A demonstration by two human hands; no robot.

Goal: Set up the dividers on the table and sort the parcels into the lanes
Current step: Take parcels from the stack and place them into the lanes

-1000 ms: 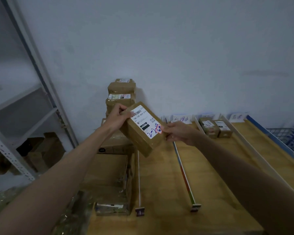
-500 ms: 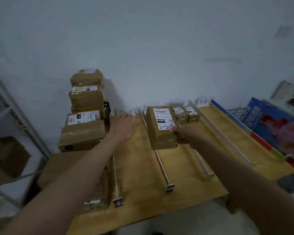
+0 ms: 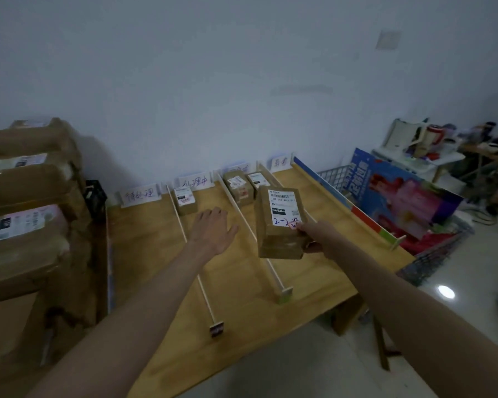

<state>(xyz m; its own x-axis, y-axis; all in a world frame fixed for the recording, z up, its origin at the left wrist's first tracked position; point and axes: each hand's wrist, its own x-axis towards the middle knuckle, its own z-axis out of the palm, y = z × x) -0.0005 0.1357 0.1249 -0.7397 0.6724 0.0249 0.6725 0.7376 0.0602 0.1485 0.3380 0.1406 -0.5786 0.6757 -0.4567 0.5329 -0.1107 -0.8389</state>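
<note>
My right hand (image 3: 314, 237) grips a brown parcel (image 3: 279, 222) with a white label marked 2-2-10, held in the air over the third lane of the wooden table (image 3: 144, 254). Thin white dividers (image 3: 194, 259) (image 3: 259, 239) split the table into lanes, with paper lane labels (image 3: 140, 194) standing at the wall. My left hand (image 3: 213, 228) hovers flat and empty above the second lane. One small parcel (image 3: 185, 200) lies at the back of that lane, and two parcels (image 3: 237, 186) lie at the back of the third.
A stack of brown parcels (image 3: 26, 179) rises at the left beside a black crate (image 3: 96, 193). A coloured board (image 3: 345, 205) edges the table's right side. Beyond it are a wire basket (image 3: 431, 254) holding a blue box (image 3: 400, 193) and a cluttered desk (image 3: 443, 150).
My left hand let go of the parcel and now hovers flat. My right hand carried the parcel rightward from the stack to above the third lane. The view swung right.
</note>
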